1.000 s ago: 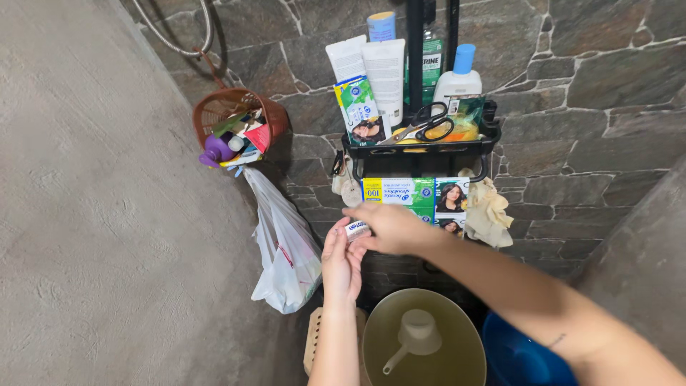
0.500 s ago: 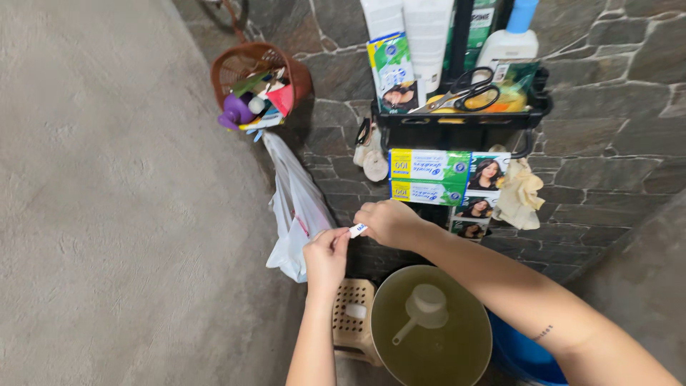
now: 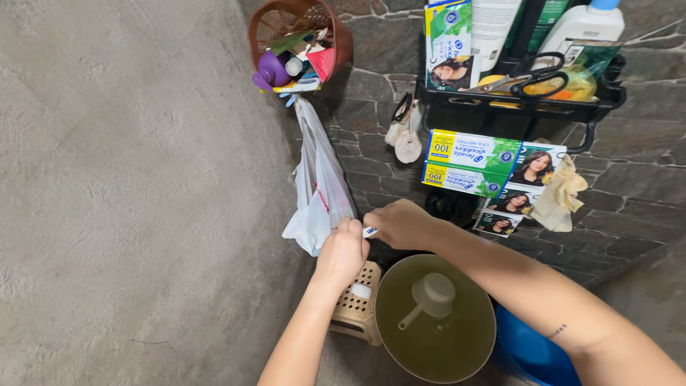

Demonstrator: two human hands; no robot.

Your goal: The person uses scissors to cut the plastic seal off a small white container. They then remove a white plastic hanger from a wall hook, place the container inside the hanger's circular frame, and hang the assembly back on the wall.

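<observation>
My left hand (image 3: pixel 341 251) and my right hand (image 3: pixel 401 224) meet in front of the stone wall, both pinching a small white and blue tube (image 3: pixel 369 231) between them. Only the tube's middle shows; the fingers hide its ends. Just left of my left hand hangs a white plastic bag (image 3: pixel 318 193). Directly below the hands stand a beige perforated stool (image 3: pixel 359 304) and a round bucket of water (image 3: pixel 457 336) with a dipper (image 3: pixel 426 297) floating in it.
A black wall rack (image 3: pixel 514 111) holds scissors (image 3: pixel 525 78), bottles and tubes; green boxes (image 3: pixel 468 163) and a yellowish cloth (image 3: pixel 561 194) hang below it. A brown basket (image 3: pixel 286 21) of toiletries hangs upper left. A blue basin (image 3: pixel 532 350) sits lower right. Rough concrete wall fills the left.
The view has tilted down and left, so the rack and basket sit higher and further right. My hands stay together on the small tube, now closer to the plastic bag.
</observation>
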